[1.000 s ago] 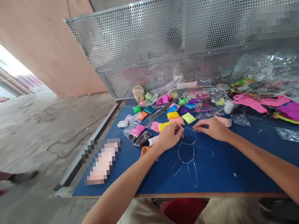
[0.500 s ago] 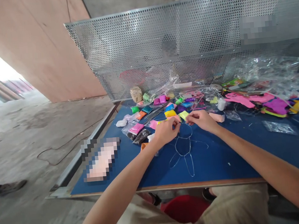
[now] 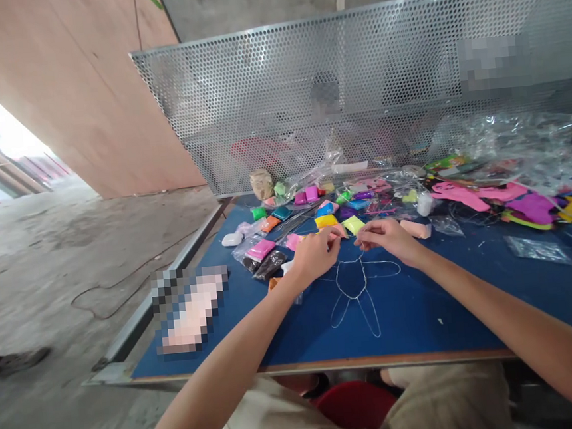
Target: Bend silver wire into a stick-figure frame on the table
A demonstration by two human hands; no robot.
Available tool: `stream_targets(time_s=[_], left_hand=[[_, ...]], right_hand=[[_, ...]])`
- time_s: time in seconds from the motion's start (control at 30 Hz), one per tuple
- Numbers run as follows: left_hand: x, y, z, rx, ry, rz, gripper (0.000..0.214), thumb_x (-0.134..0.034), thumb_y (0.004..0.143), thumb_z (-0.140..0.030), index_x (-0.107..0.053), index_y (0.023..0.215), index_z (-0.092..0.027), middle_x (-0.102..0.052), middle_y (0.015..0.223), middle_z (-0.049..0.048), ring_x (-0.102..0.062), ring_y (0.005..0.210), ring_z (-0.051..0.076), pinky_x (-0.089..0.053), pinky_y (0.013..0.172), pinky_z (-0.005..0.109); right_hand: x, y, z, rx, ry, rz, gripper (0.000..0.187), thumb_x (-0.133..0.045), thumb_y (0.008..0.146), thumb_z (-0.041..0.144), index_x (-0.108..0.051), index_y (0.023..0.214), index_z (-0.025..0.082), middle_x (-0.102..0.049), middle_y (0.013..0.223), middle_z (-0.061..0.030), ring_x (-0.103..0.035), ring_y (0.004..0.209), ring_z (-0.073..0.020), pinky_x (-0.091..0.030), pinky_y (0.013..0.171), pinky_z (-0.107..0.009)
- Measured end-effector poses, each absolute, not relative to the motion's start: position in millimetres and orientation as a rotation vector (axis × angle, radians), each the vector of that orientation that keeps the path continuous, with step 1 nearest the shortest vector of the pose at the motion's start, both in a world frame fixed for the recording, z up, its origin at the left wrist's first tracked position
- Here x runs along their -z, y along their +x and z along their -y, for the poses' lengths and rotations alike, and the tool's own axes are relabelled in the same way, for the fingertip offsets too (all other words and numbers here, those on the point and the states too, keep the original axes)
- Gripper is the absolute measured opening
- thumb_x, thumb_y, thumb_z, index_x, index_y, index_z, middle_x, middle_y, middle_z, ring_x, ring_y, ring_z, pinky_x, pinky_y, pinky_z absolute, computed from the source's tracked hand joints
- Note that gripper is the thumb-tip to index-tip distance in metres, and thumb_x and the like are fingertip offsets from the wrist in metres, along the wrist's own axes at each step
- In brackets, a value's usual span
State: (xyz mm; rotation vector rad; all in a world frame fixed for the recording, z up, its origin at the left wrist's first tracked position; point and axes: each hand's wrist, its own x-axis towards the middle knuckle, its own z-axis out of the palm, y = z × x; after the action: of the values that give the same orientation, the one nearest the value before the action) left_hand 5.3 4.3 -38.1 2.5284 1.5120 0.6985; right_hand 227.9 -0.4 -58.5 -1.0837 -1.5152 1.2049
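A thin silvery wire figure [image 3: 366, 279] hangs over or rests on the blue tabletop below my hands. It has a rounded body loop, two long loops pointing down towards me, and a side loop reaching right; the left side is partly hidden by my forearm. My right hand [image 3: 391, 240] is closed, its thumb and fingertips pinching the wire at the top of the figure. Close by on the left, my left hand [image 3: 317, 255] is also closed in a pinch at the upper wire, though its exact hold is hard to see. A yellow packet [image 3: 354, 225] lies just behind the fingertips.
Colourful clay packets, including a pink one [image 3: 260, 249], crowd the table's far left and middle. A white bottle [image 3: 424, 204], pink cut shapes [image 3: 459, 194] and clear plastic bags [image 3: 515, 144] lie right. A perforated metal panel [image 3: 275, 88] rises behind. The blue table [image 3: 406, 327] ends near my lap.
The round upper wire loop between my hands no longer shows as a circle. The figure has shifted, its lower loops swinging slightly right and its right side loop showing fuller. Both hands stay pinched.
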Motion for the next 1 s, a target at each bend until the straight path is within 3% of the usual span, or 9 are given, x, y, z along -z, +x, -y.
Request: stream_targets(time_s=[0.6, 0.87, 1.0], left_hand=[[39.4, 4.8, -3.3, -0.8, 2.739, -1.134, 0.016, -0.052, 0.095, -0.034, -0.065, 0.101, -0.026, -0.072, 0.094, -0.0021, -0.065, 0.079, 0.015, -0.042, 0.065, 0.024], [32.6, -4.3, -9.0, -0.628, 3.062, -0.867, 0.035, -0.057, 0.091, -0.053, -0.066, 0.11, -0.025, -0.071, 0.095, 0.0036, -0.066, 0.088, 0.018, -0.045, 0.075, 0.027], [30.5, -6.8, -11.1, -0.641, 3.062, -0.802, 0.033, -0.051, 0.095, -0.05, -0.067, 0.107, -0.024, -0.071, 0.092, 0.0031, -0.066, 0.083, 0.016, -0.045, 0.071, 0.024]], right_hand=[[52.9, 225.3, 6.6, -1.3, -1.079, 1.578, 0.037, -0.078, 0.074, 0.035, -0.064, 0.103, 0.018, -0.077, 0.083, -0.0068, -0.069, 0.07, -0.018, -0.054, 0.075, -0.035], [57.7, 221.7, 6.2, -1.4, -1.036, 1.511, 0.034, -0.082, 0.069, 0.034, -0.059, 0.09, 0.018, -0.076, 0.08, -0.0055, -0.062, 0.065, -0.0147, -0.047, 0.067, -0.03], [62.8, 222.2, 4.0, -1.409, -1.045, 1.473, 0.035, -0.083, 0.069, 0.036, -0.059, 0.089, 0.019, -0.074, 0.076, -0.0031, -0.061, 0.064, -0.0145, -0.046, 0.067, -0.03]])
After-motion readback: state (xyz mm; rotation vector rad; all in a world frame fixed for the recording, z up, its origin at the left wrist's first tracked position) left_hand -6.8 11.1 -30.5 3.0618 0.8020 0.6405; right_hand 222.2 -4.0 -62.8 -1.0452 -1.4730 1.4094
